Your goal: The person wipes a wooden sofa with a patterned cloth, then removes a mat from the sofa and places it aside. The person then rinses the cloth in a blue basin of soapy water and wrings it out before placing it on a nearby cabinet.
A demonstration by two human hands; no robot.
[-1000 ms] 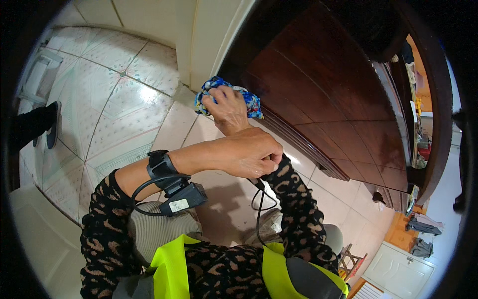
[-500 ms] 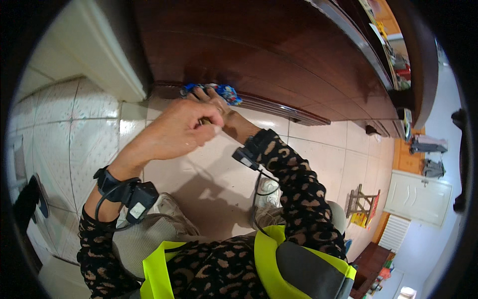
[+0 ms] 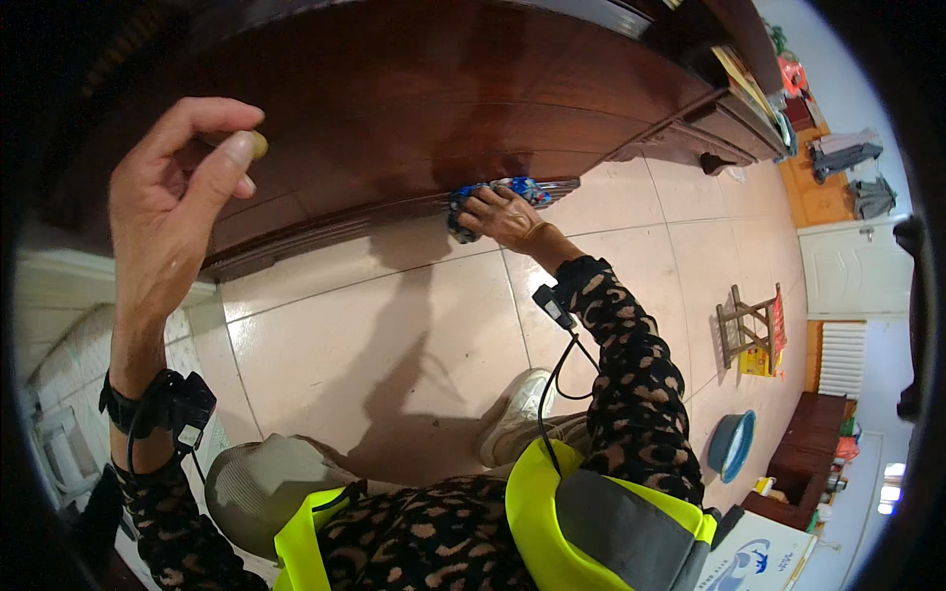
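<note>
A: Head view only. The right hand [image 3: 505, 215] presses a blue patterned cloth [image 3: 493, 193] against the bottom edge of the dark wooden cabinet [image 3: 414, 89], just above the tiled floor [image 3: 394, 335]. Fingers together, curled over the cloth.

B: Cloth position?

A: Bunched at the cabinet's base moulding, partly under the hand, touching the wood. Some of it sticks out on both sides of the hand.

B: Left hand?

A: The left hand [image 3: 172, 197] is raised, well apart from the cloth, in front of the cabinet front. Thumb and fingertips pinch a small round yellowish knob [image 3: 254, 144]; can't tell if the knob is fixed to the cabinet.

B: Wrists?

A: A black wrist device [image 3: 163, 406] sits on the left arm, another [image 3: 552, 305] on the right, with a cable running down.

B: Rest?

A: Light shoe [image 3: 517, 419] on the floor below the right arm. Small wooden stool [image 3: 744, 330] and blue basin [image 3: 734, 443] far right, well apart.
</note>
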